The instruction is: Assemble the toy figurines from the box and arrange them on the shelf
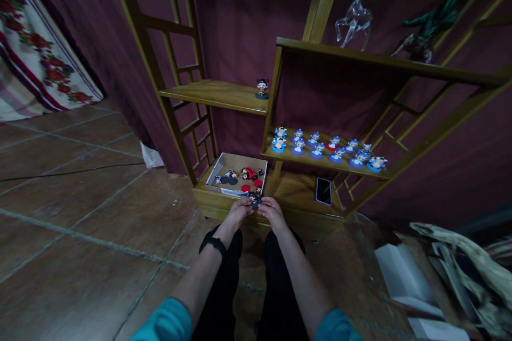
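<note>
Between my two hands is a small dark-haired figurine (pixel 255 200) on a dark round base. My left hand (pixel 241 210) grips it from the left, and my right hand (pixel 272 210) closes on it from the other side. Just beyond my fingers, an open cardboard box (pixel 229 159) rests on the lowest shelf. Inside it lie a red-clad figurine (pixel 248 173), other small figurines, black discs (pixel 229 181) and red discs (pixel 246 188). A similar figurine (pixel 262 88) stands upright on the left shelf above.
Several blue-purple figurines (pixel 317 150) stand in rows on the middle right shelf (pixel 336 158). Below them lies a phone (pixel 324 191). A clear glass deer (pixel 356 18) and a green sculpture (pixel 430 26) occupy the top shelf. White boxes (pixel 406 274) sit on the floor at right.
</note>
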`<state>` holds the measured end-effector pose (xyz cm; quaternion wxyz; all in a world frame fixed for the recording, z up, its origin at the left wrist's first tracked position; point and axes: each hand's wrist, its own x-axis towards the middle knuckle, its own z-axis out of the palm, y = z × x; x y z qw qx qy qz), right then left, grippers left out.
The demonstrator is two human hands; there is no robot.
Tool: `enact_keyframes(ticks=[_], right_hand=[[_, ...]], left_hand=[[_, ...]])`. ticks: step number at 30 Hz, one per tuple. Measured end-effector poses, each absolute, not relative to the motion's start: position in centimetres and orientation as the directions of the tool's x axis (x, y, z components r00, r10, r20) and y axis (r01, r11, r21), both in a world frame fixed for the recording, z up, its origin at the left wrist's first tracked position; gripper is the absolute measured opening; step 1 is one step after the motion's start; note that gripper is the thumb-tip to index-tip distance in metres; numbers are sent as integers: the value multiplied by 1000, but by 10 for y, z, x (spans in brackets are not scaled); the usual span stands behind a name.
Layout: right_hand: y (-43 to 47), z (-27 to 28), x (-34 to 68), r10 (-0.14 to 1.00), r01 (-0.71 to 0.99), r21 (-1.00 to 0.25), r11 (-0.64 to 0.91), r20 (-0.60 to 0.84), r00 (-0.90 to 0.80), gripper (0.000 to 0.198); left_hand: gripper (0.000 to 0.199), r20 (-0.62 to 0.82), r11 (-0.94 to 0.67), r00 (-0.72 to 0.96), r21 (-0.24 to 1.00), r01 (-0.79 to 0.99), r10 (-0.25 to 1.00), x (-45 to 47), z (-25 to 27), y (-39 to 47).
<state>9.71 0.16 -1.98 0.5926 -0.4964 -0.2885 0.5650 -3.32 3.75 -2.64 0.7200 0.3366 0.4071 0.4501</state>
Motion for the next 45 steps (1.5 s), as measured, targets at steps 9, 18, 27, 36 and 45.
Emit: enact_keyframes(ticks=[9,18,27,36,45], right_hand=[[3,-23,97,958,-399,-910,-115,-208,199,31],[1,-20,98,962,-468,-881,-70,-184,201,30],[2,-20,98,957,-488,-869,-79,-203,207,31],[3,-21,97,954,-511,-853,-103,-231,193,32],[4,-19,96,947,-540,-831,-131,-267,181,27]], left_hand=[[31,-304,379,243,843,-382,921,-33,-24,37],[39,-266,366,282,837,-407,922,-34,-23,36],[43,-224,336,300,851,-403,927,-34,-27,37],[45,-191,279,284,908,-313,940,-31,-24,35],[48,-58,135,264,950,-283,963,-29,-31,37]])
